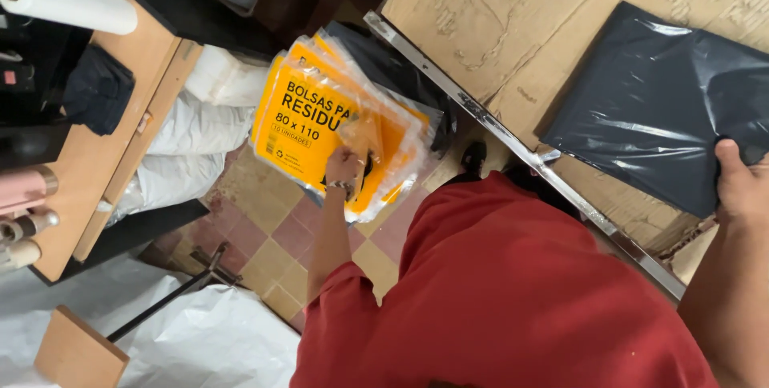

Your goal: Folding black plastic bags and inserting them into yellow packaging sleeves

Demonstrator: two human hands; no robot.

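My left hand [344, 168] reaches down beside the table and pinches the top sleeve of a fanned stack of clear plastic sleeves with yellow printed fronts [308, 120]. The stack hangs over the tiled floor. My right hand [741, 184] is at the right edge of the view, its thumb on top of a folded pack of black plastic bags [649, 108] lying on the cardboard-covered table [497, 28]; its fingers are hidden under the pack's edge. My red shirt fills the lower middle.
A metal rail [481, 116] edges the cardboard table. White sacks [192, 140] lie on the tiled floor [268, 232]. At the left stands a wooden bench [120, 140] with a white paper roll [64, 4] and dark cloth [96, 88]. White sheeting [208, 340] lies below.
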